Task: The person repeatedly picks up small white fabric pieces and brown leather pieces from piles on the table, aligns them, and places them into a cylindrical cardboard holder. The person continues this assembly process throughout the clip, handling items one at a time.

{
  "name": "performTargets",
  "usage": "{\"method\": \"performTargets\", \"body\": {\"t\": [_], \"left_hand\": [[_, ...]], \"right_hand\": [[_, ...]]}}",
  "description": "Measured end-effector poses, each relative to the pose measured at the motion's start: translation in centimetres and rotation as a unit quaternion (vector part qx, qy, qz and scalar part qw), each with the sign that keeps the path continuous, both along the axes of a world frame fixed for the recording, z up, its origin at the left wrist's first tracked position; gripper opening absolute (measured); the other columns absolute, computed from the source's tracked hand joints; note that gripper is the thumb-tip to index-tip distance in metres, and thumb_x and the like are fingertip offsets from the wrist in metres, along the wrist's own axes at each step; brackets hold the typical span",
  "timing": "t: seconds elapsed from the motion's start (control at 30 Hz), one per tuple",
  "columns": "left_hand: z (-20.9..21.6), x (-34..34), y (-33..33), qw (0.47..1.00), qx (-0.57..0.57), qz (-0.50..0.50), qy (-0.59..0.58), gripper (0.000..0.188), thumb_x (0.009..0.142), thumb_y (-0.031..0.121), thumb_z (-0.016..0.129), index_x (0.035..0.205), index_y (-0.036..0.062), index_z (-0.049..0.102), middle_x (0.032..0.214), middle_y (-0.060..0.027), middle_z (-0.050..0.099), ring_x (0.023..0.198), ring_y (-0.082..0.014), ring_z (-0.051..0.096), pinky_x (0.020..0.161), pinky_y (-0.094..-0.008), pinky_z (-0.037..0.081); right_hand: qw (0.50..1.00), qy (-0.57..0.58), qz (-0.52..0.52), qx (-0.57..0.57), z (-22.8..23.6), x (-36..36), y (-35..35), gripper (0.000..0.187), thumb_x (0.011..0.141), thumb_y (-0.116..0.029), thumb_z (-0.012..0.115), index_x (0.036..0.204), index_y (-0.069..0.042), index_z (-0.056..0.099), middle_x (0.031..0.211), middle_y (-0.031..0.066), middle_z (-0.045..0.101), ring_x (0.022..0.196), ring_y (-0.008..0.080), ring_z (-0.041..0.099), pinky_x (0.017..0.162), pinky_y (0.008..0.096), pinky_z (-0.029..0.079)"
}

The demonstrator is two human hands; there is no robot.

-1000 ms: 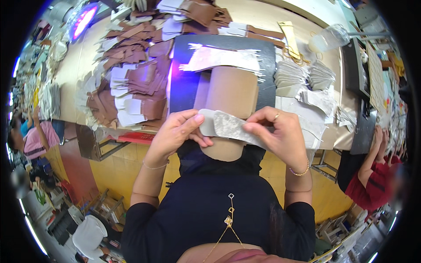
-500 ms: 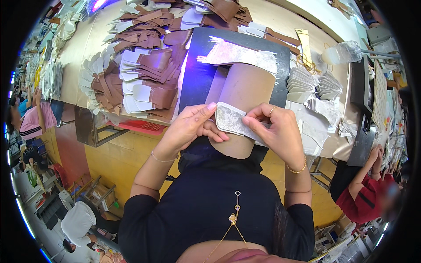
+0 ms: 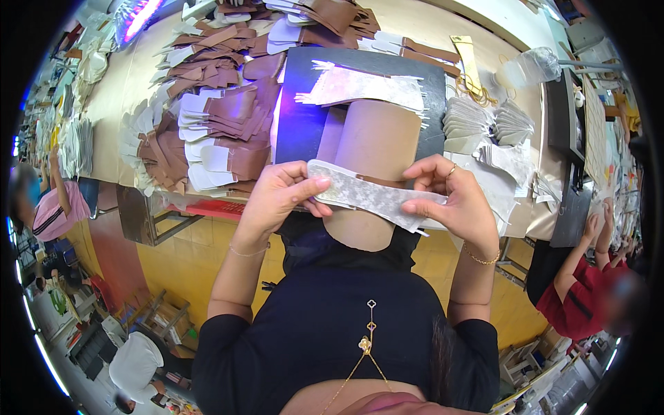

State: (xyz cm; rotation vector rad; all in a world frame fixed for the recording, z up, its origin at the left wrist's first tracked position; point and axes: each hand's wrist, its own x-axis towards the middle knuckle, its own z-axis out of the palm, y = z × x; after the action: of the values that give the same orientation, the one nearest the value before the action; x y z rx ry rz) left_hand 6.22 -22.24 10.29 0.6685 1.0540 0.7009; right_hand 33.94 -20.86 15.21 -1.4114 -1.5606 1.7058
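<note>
A grey-white mottled strip (image 3: 370, 194) with a brown edge is stretched between my two hands, over a tan curved form (image 3: 380, 142). My left hand (image 3: 280, 194) pinches its rounded left end, thumb on top and fingers beneath. At the narrower right part, my right hand (image 3: 465, 204) grips it between thumb and fingers. The tan form leans from a black board (image 3: 294, 90) toward me, its rounded near end below the strip. Beyond it, a stack of similar grey-white pieces (image 3: 380, 86) with ragged left ends lies on the board.
Piles of brown and white strap pieces (image 3: 228, 114) cover the table's left side. Fanned grey pieces (image 3: 467, 124), a yellow strip (image 3: 468, 66) and a clear plastic bottle (image 3: 529, 68) are at right. A co-worker in red (image 3: 577, 297) sits at far right.
My right hand has moved right along the strip, and more of its grey surface shows. The strip now spans wider between my hands. The whole view has shifted slightly.
</note>
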Motion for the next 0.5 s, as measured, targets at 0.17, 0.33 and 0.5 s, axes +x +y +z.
{"method": "performTargets", "body": {"t": [0.17,0.33,0.5], "left_hand": [[-1.0,-0.7,0.1,1.000,0.004,-0.017,-0.013,0.020,0.091,0.013,0.065,0.096,-0.0060,0.064,0.083,-0.0117,0.068,0.064,-0.0161,0.069,0.056,-0.0223,0.056],[-2.5,-0.6,0.2,0.999,-0.026,-0.025,-0.032,0.021,0.092,0.014,0.065,0.098,-0.0057,0.064,0.082,-0.0111,0.068,0.062,-0.0150,0.068,0.055,-0.0231,0.056],[-4.1,0.1,0.5,0.994,-0.059,-0.040,-0.078,0.022,0.092,0.015,0.064,0.100,-0.0054,0.062,0.081,-0.0115,0.068,0.058,-0.0143,0.066,0.054,-0.0237,0.056]], "right_hand": [[0.997,0.038,-0.059,-0.020,-1.8,0.8,-0.7,0.040,0.075,-0.006,0.080,0.108,-0.002,0.057,0.081,-0.0018,0.057,0.073,0.0032,0.053,0.068,0.0183,0.045],[0.994,0.058,-0.080,-0.040,-3.7,1.4,-1.2,0.044,0.077,-0.010,0.080,0.110,-0.005,0.052,0.077,-0.0029,0.054,0.071,0.0038,0.052,0.068,0.0194,0.044],[0.992,0.084,-0.090,-0.034,-7.2,0.3,-1.3,0.055,0.076,-0.023,0.082,0.112,-0.006,0.044,0.081,-0.0009,0.049,0.074,0.0059,0.046,0.066,0.0201,0.041]]}}
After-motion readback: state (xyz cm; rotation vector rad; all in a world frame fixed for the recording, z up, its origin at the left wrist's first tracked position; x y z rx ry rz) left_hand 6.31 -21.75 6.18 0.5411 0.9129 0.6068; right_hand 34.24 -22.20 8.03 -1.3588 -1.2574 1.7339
